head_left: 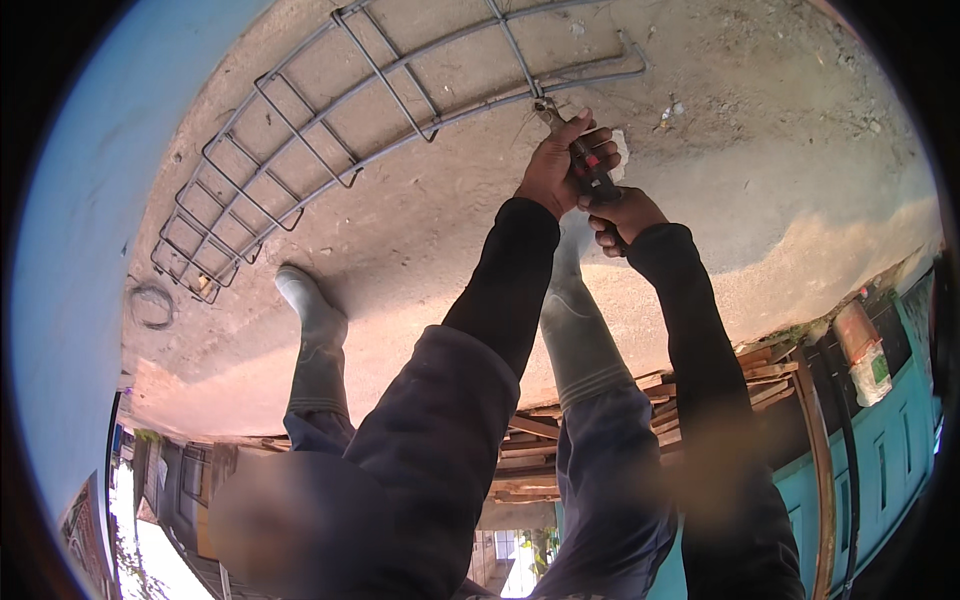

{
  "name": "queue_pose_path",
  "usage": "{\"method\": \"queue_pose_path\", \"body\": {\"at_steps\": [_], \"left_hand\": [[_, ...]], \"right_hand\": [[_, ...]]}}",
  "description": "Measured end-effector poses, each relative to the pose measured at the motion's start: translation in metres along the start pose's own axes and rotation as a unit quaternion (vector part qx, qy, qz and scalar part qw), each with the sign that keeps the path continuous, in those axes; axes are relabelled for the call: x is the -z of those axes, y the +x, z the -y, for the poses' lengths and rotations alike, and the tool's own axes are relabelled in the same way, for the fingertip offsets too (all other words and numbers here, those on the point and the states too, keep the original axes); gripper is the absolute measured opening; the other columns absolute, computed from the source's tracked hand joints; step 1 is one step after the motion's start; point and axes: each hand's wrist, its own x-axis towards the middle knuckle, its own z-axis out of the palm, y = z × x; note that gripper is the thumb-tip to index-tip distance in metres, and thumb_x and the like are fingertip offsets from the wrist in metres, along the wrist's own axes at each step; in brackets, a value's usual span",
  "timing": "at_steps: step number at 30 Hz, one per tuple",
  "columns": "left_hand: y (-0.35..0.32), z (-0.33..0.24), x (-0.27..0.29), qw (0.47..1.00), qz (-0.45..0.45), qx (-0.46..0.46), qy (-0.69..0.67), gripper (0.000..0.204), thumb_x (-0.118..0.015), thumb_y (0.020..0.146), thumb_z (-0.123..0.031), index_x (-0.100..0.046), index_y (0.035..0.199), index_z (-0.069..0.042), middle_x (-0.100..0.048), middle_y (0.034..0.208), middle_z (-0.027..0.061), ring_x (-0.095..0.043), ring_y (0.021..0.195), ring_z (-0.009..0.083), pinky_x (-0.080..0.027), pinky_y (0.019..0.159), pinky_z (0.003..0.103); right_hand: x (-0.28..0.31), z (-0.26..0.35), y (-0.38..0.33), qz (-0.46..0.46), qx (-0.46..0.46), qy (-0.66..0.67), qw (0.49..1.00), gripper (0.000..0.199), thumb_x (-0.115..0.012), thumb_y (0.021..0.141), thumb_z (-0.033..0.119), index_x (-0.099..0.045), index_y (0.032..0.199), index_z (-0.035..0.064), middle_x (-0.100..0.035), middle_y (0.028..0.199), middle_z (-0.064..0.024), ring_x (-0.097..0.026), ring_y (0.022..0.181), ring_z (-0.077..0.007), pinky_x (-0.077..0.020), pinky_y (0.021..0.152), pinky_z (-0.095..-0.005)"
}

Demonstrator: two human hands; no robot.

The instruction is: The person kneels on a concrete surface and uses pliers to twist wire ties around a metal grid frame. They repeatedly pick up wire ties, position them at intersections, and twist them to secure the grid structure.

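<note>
A long steel rebar cage [330,120] of straight bars and square ties lies on the concrete ground [760,150]. My left hand [556,168] and my right hand [622,214] both grip pliers with red and black handles [590,168]. The left hand is higher on the handles, close to the jaws. The right hand clasps the handle ends. The pliers' metal jaws [545,108] touch the cage's near bar where a cross tie meets it. Thin wire seems to stick out at that joint. Both arms are in dark long sleeves.
Two grey rubber boots [312,318] [578,335] stand on the concrete below the cage. A coil of wire [151,305] lies at the left by a blue wall [70,250]. Stacked wooden planks [765,378] and a teal building front [895,440] are at the right.
</note>
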Motion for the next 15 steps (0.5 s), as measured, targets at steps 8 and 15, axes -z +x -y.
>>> {"method": "queue_pose_path", "body": {"at_steps": [8, 15], "left_hand": [[0.028, 0.024, -0.017, 0.995, -0.073, -0.029, -0.064, 0.015, -0.063, 0.089, -0.005, -0.056, 0.102, -0.005, -0.049, 0.072, 0.0002, -0.052, 0.064, 0.0168, -0.052, 0.071, 0.035], [0.052, 0.037, -0.007, 0.985, -0.032, -0.171, 0.011, 0.013, -0.062, 0.088, -0.008, -0.051, 0.08, -0.006, -0.049, 0.066, 0.0042, -0.051, 0.052, 0.0196, -0.052, 0.055, 0.041]], "right_hand": [[0.041, 0.046, -0.014, 0.051, -0.048, -0.12, 0.99, 0.02, -0.067, 0.085, 0.024, -0.06, 0.09, 0.0055, -0.039, 0.063, 0.0032, -0.034, 0.049, -0.0084, -0.0261, 0.045, -0.0256], [0.054, 0.069, -0.013, 0.078, -0.036, -0.204, 0.975, 0.025, -0.068, 0.086, 0.027, -0.062, 0.091, 0.0032, -0.043, 0.064, 0.0018, -0.038, 0.049, -0.0089, -0.0322, 0.047, -0.0266]]}}
